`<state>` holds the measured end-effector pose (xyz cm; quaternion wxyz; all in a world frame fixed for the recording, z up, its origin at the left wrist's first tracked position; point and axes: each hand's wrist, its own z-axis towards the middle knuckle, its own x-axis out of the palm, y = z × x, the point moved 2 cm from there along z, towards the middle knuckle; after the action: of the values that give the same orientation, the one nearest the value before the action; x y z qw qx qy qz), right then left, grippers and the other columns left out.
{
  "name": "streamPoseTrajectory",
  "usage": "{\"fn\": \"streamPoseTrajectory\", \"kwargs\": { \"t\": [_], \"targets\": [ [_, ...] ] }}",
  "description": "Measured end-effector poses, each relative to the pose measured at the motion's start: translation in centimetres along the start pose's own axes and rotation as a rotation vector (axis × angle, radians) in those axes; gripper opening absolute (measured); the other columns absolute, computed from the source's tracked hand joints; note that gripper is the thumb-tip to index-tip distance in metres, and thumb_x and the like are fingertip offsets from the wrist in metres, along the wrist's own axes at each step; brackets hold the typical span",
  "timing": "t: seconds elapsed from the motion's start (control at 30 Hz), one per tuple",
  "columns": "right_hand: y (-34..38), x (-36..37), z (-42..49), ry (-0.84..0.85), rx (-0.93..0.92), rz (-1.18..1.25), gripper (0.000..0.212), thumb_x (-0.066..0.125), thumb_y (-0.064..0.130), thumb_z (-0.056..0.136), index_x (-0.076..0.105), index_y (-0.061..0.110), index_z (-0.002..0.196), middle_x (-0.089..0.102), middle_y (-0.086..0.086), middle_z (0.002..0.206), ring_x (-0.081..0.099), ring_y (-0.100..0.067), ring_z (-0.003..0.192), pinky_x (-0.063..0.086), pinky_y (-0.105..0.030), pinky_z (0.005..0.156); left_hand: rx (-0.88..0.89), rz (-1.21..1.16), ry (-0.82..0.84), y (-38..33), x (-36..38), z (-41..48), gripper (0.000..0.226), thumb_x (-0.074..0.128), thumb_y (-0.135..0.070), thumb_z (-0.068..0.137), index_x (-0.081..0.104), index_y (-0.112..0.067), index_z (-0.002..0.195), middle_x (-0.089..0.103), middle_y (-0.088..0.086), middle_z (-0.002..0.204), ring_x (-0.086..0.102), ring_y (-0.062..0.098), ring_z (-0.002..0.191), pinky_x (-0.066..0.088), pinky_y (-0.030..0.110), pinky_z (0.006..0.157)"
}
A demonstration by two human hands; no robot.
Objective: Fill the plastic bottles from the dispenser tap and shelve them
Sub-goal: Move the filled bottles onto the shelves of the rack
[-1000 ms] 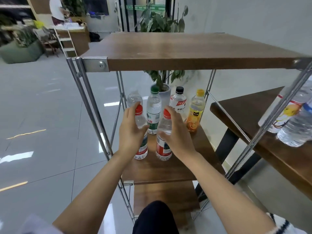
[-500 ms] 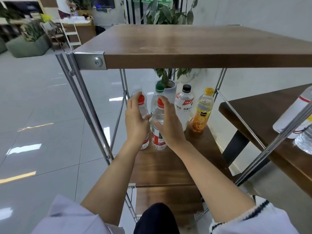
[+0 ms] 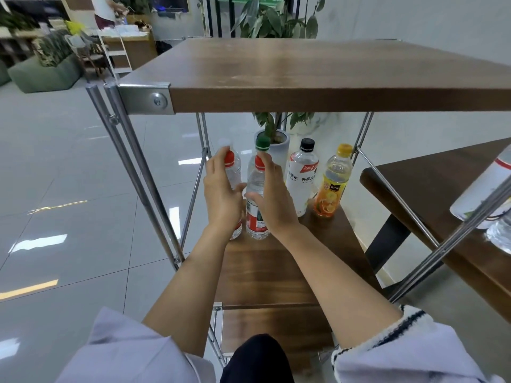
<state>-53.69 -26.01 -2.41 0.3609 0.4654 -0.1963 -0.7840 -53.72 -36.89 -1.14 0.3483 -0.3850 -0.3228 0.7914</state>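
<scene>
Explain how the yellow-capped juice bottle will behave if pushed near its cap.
The juice bottle is tall on a narrow base, so it would probably tip, not slide. It stands close to the right edge of the shelf, so it might fall off.

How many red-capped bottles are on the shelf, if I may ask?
2. The left red-capped bottle stands on the shelf, held by the left hand; the right red-capped bottle stands beside it, held by the right hand. Others may be hidden.
</scene>
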Motion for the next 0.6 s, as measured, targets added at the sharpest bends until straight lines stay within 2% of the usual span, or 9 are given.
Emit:
{"fn": "streamPoseTrajectory", "kwargs": {
  "t": [0.07,0.17,0.27,0.37,0.47,0.6],
  "targets": [
    [0.0,0.0,0.0,0.017,0.01,0.003,0.082,0.074,0.013,0.087,0.025,0.016,0.153,0.038,-0.012,0.153,0.044,-0.027,0.137,0.043,-0.039,0.107,-0.007,-0.004,0.005,0.1,0.1,0.0,0.076,0.074,0.004,0.082,0.04,-0.021,0.144,0.046,0.003,0.144,0.043,0.014,0.127,0.026,-0.008,0.083],
    [0.2,-0.4,-0.1,0.05,0.015,-0.017,0.083,0.073,0.015,0.088,0.022,0.018,0.154,0.037,-0.011,0.153,0.044,-0.026,0.137,0.044,-0.04,0.107,0.004,0.015,0.018,0.1,0.1,-0.2,0.076,0.074,0.002,0.083,0.037,-0.021,0.146,0.044,0.003,0.145,0.043,0.019,0.13,0.025,0.002,0.092],
    [0.5,-1.3,-0.3,0.091,0.01,-0.088,0.086,0.073,0.021,0.089,0.018,0.022,0.155,0.037,-0.008,0.155,0.045,-0.026,0.136,0.047,-0.042,0.104,0.004,0.041,0.055,-0.2,-0.1,-0.5,0.076,0.072,0.0,0.085,0.034,-0.019,0.148,0.041,0.004,0.149,0.038,0.024,0.135,0.03,0.022,0.106],
    [0.6,-2.7,-1.1,0.098,-0.021,-0.158,0.085,0.071,0.028,0.09,0.017,0.026,0.156,0.033,-0.004,0.158,0.038,-0.024,0.142,0.044,-0.044,0.107,0.017,0.128,0.058,-0.7,-0.7,-1.3,0.08,0.074,-0.002,0.083,0.033,-0.017,0.15,0.036,0.006,0.153,0.033,0.027,0.141,0.031,0.044,0.117],
    [0.5,-4.5,-3.0,0.113,0.003,-0.209,0.077,0.067,0.028,0.093,0.023,0.026,0.155,0.03,-0.004,0.16,0.03,-0.024,0.147,0.042,-0.048,0.111,0.1,0.223,0.06,-1.8,-1.5,-3.4,0.079,0.076,-0.006,0.083,0.034,-0.014,0.149,0.035,0.009,0.155,0.032,0.029,0.142,0.031,0.048,0.117],
    [0.8,-7.8,-6.2,0.159,0.045,-0.31,0.059,0.058,0.028,0.099,0.033,0.026,0.152,0.024,-0.001,0.162,0.02,-0.022,0.15,0.037,-0.047,0.114,0.102,0.226,0.143,-4.6,-2.4,-6.6,0.062,0.073,-0.017,0.087,0.045,-0.017,0.143,0.049,0.006,0.145,0.047,0.029,0.131,0.043,0.048,0.106]
  ]
}}
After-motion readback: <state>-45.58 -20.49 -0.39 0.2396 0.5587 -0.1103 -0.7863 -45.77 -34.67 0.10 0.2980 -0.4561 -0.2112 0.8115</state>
